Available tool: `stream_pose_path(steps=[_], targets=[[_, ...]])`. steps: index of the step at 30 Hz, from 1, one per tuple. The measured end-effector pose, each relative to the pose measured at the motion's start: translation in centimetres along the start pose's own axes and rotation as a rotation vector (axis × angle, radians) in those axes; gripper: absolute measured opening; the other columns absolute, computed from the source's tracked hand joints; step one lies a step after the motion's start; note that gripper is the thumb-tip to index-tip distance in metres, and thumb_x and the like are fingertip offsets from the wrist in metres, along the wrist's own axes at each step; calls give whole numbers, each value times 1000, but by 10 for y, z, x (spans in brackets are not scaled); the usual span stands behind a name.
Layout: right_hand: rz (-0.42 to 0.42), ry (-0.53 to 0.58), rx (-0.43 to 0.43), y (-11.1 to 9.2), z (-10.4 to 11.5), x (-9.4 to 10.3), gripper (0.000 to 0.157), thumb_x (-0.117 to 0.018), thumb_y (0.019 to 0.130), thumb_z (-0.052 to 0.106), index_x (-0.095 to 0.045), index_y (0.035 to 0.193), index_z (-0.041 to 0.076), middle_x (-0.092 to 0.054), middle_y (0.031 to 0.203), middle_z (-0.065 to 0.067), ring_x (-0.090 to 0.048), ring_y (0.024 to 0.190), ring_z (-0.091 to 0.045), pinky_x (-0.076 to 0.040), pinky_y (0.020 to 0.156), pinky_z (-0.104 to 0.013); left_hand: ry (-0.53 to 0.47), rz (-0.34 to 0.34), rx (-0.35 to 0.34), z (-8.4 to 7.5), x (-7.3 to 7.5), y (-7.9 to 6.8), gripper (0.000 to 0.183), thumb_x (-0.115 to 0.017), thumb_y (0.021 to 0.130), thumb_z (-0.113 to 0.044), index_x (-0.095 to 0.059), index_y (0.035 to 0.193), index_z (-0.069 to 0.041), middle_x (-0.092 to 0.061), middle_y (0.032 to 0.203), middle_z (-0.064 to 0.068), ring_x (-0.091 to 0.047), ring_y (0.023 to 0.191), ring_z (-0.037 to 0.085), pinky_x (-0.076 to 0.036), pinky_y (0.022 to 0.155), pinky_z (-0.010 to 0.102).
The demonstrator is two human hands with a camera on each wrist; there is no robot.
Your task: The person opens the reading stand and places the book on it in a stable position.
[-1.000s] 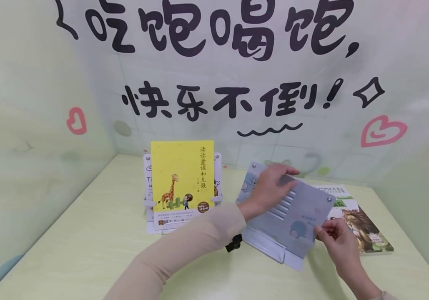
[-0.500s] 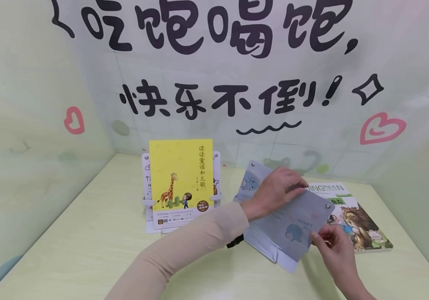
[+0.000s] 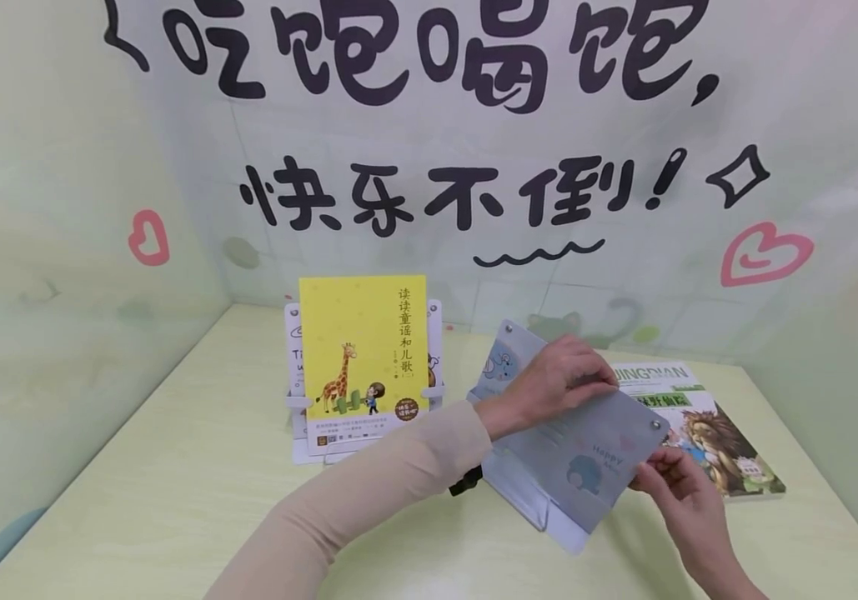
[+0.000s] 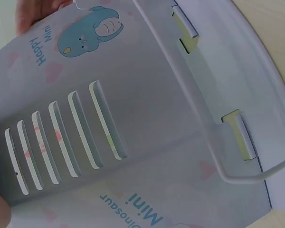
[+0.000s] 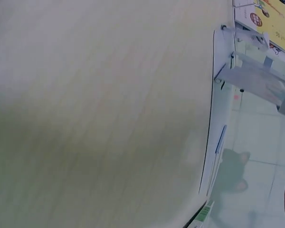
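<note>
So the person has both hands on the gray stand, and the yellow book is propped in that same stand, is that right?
Not quite: the yellow book isn't in the gray stand. The head view shows it propped on the white stand further left. The left hand and right hand are indeed on the gray stand.

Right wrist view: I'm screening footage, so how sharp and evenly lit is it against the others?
Right wrist: the tabletop looks soft, darker toward lower left; left wrist: print on the bookstand is readable; head: a faint shadow lies beside the right hand.
</note>
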State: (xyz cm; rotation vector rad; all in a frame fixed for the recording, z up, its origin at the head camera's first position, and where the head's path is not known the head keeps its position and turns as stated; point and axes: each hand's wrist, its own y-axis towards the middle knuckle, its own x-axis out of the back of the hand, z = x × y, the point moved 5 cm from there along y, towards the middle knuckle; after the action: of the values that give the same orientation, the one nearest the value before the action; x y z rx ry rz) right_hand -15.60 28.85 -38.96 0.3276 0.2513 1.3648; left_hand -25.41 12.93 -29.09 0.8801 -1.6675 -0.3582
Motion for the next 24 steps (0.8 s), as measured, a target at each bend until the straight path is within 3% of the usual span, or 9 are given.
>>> stream_pose_path(steps=[3, 6, 10, 12, 15, 19, 24], targets=[[-24, 102, 31, 6, -3, 8, 21, -45, 94, -10, -57, 99, 6, -65, 84, 2, -65, 73, -7, -54, 66, -19, -26, 6, -13, 0, 0, -2, 9, -68, 86, -16, -70, 94, -12, -70, 93, -4, -57, 87, 7, -36, 87, 13], [-55, 96, 15, 16, -9, 17, 20, -45, 96, -4, -59, 99, 10, -66, 85, 4, -65, 73, -5, -54, 66, -17, -54, 1, -32, 0, 0, -4, 8, -69, 85, -15, -71, 93, -11, -70, 92, -4, -57, 87, 6, -36, 88, 13], [-109, -106, -94, 31, -20, 29, 14, -53, 94, 5, -62, 95, 15, -64, 80, 12, -61, 69, 0, -52, 61, -14, -81, -6, -82, -1, 2, -9, 7, -70, 84, -14, -71, 91, -12, -70, 89, -5, -56, 87, 4, -36, 90, 12], [-107, -264, -149, 38, -24, 32, 8, -56, 94, 8, -63, 98, 8, -61, 77, 17, -56, 66, 2, -50, 57, -15, -85, -2, -114, -2, 3, -11, 6, -70, 85, -15, -71, 90, -12, -69, 89, -6, -55, 87, 3, -35, 92, 12], [-42, -474, -190, 49, -30, 32, 22, -57, 94, 14, -60, 105, -5, -57, 75, 21, -52, 66, 3, -47, 55, -17, -97, 0, -158, -4, 4, -14, 5, -70, 85, -15, -70, 89, -12, -69, 87, -6, -55, 87, 3, -36, 94, 12], [66, -614, -195, 62, -38, 27, 27, -57, 94, 13, -60, 109, -10, -62, 78, 9, -52, 65, 2, -47, 56, -20, -110, 0, -202, -6, 6, -18, 6, -71, 84, -14, -70, 88, -11, -69, 87, -5, -55, 87, 2, -36, 96, 13], [156, -690, -254, 73, -48, 25, 24, -56, 93, 7, -60, 107, -12, -65, 83, -13, -54, 64, 0, -49, 56, -20, -148, 5, -237, -12, 11, -24, 6, -71, 83, -13, -70, 89, -11, -68, 86, -5, -56, 86, 2, -38, 94, 13]])
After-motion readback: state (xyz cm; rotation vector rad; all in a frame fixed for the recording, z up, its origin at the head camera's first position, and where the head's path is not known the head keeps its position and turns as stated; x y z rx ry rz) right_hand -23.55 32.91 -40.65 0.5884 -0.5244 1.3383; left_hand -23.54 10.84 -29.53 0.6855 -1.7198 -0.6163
